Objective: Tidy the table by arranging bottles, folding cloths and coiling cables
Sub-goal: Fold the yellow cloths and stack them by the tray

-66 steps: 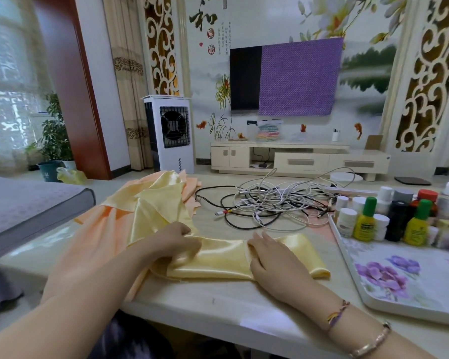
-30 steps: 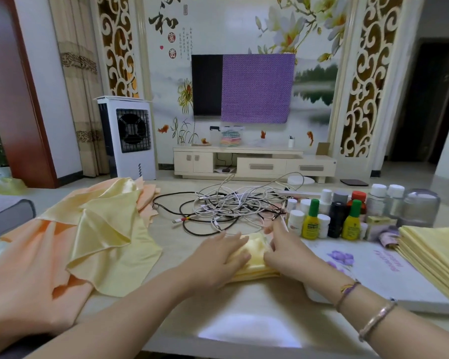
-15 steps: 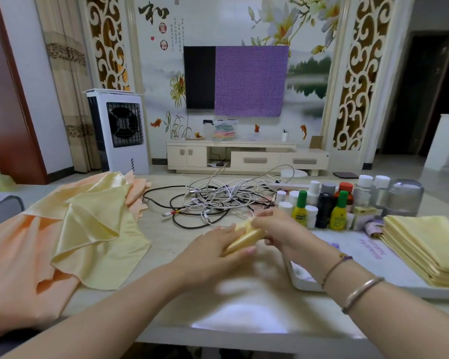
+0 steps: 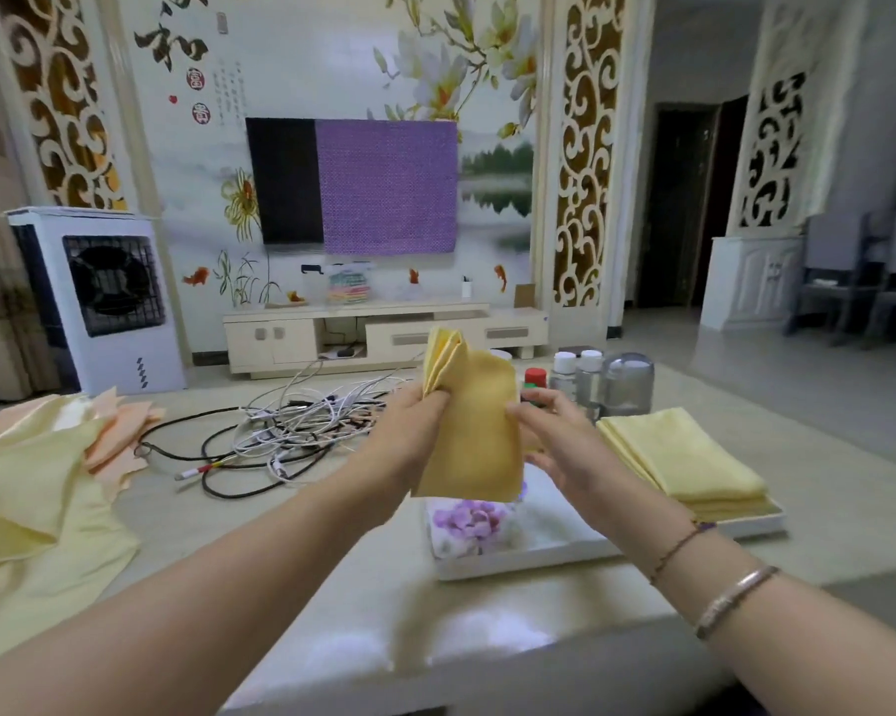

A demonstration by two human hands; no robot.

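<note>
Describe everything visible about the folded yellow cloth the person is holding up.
The folded yellow cloth is a small matte rectangle of soft fabric, folded into several layers that fan open at its upper left corner. It hangs roughly upright in the air above the tray. The left hand grips its upper left edge; the right hand touches its right edge.

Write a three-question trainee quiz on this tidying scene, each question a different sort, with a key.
1. True or false: the folded yellow cloth lies flat on the table.
2. What sits on the tray to the right of the right hand? A) a stack of folded yellow cloths B) coiled cables C) a book
3. Fill in: the cables are still ____.

Key: 1 false, the left hand grips it in the air; 2 A; 3 tangled.
</note>
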